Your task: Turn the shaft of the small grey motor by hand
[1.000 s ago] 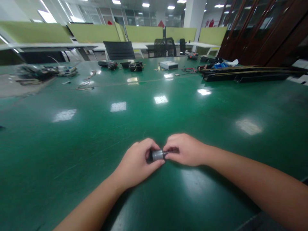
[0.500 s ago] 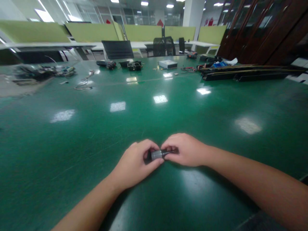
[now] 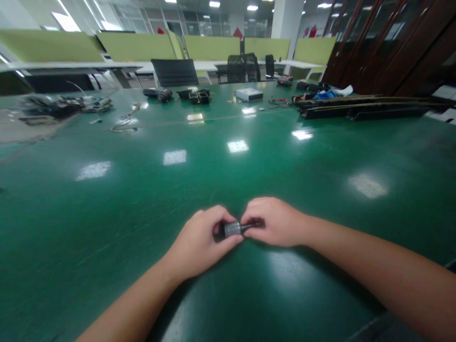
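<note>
Between my two hands, just above or on the green table, is a small cylinder with a silver-grey body and a black end. My left hand wraps its thumb and fingers round the body and the black end, partly covering them. From the other side a thin dark stem runs into the fingertips of my right hand, which pinches it. Part of the stem is hidden by those fingers. I cannot tell whether stem and cylinder are one piece.
Far across the table stand a silver box and some black parts. Long dark rails lie at the back right. At the left are a heap of electronic parts and a loose cable. Office chairs stand beyond.
My right hand's fingertips have drawn slightly right, and more of the dark stem beside the cylinder shows. My left hand keeps its hold in nearly the same place.
</note>
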### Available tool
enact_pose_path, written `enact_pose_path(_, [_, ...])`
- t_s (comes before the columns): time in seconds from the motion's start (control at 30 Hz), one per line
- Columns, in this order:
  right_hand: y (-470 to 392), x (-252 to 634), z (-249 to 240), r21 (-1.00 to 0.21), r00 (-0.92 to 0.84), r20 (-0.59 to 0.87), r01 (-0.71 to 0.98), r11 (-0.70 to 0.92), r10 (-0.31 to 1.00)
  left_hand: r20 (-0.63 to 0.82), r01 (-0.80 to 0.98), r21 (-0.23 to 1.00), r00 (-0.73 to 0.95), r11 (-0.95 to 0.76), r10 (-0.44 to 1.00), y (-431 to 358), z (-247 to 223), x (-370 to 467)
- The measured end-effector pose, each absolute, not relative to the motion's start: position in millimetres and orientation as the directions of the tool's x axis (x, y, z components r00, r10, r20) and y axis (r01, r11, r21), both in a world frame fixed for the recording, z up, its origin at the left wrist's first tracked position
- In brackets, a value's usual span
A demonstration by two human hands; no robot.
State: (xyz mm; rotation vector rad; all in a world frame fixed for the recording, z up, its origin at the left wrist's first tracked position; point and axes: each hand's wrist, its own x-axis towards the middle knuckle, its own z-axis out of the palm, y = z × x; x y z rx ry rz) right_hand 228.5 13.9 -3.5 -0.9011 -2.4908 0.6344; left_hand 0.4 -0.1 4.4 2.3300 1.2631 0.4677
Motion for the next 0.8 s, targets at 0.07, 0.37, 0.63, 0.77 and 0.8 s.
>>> enact_pose_path(0.07, [13.7, 228.6, -2.9, -0.54, -0.707, 0.22, 0.486, 0.687, 0.673, 0.08, 0.695, 0.535, 0.525, -0.481, 0.847, 0.0, 4.3, 0.3])
enact_pose_path(0.37, [13.3, 229.9, 0.5, -0.543, -0.716, 0.204, 0.484, 0.686, 0.667, 0.072, 0.692, 0.53, 0.54, -0.491, 0.839, 0.3, 2.5, -1.7])
enact_pose_path(0.63, [14.7, 233.7, 1.2, -0.513, -0.729, 0.214, 0.482, 0.71, 0.65, 0.057, 0.704, 0.526, 0.531, -0.477, 0.845, 0.3, 1.3, -2.9])
enact_pose_path(0.77, [15.2, 236.2, 2.3, -0.507, -0.733, 0.2, 0.49, 0.709, 0.65, 0.061, 0.7, 0.528, 0.534, -0.481, 0.843, 0.2, 1.3, -3.2])
enact_pose_path(0.8, [15.5, 236.8, 2.4, -0.506, -0.734, 0.195, 0.493, 0.708, 0.651, 0.061, 0.7, 0.529, 0.533, -0.48, 0.844, 0.1, 1.2, -3.3])
